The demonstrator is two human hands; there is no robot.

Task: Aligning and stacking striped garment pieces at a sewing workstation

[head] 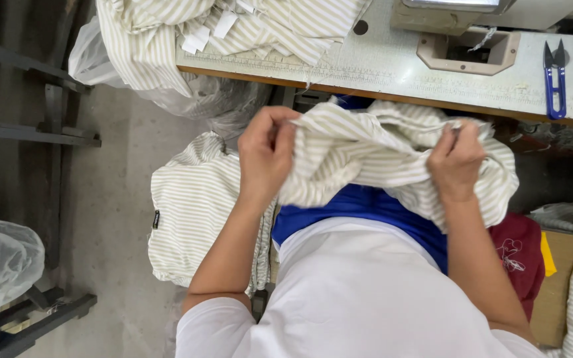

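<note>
My left hand (266,156) and my right hand (457,162) are both clenched on the same bunched cream-and-beige striped garment piece (373,156), which I hold over my lap just below the near edge of the sewing table (379,69). On that table, blue thread snips (554,78) lie toward its right end and more striped fabric (233,30) is heaped at its left end. Another striped pile (190,205) sits below the table, beside my left forearm.
</note>
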